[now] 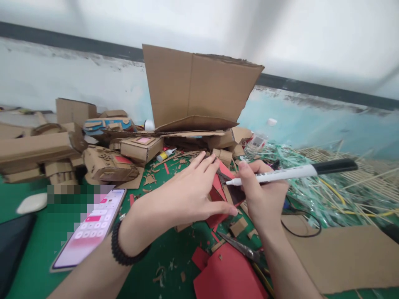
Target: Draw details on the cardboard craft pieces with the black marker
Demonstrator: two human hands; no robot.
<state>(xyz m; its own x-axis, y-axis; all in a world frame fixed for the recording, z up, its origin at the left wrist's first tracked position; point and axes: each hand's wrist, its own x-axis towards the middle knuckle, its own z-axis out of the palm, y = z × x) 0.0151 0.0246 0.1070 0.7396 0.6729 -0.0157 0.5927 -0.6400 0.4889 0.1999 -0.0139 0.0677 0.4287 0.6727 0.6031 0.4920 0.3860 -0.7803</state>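
Note:
A white marker [280, 173] with a black cap on its rear end is held in my right hand [260, 193], fingers closed round it. Its tip points left, at or just above a dark strip beside a red piece [219, 187]. My left hand [199, 189] lies spread over the red piece, palm down, thumb reaching right below the marker tip. The hand hides much of the piece. Scissors [240, 248] lie below the hands, partly on a red sheet [229, 272].
A phone [92, 230] lies left of my left forearm. Cardboard models [109, 166] fill the left back. A large cardboard sheet [202, 87] stands behind. At right are a bottle [256, 143], thin sticks [368, 178], clear wrapping and flat cardboard [346, 257]. Scraps litter the green table [149, 257].

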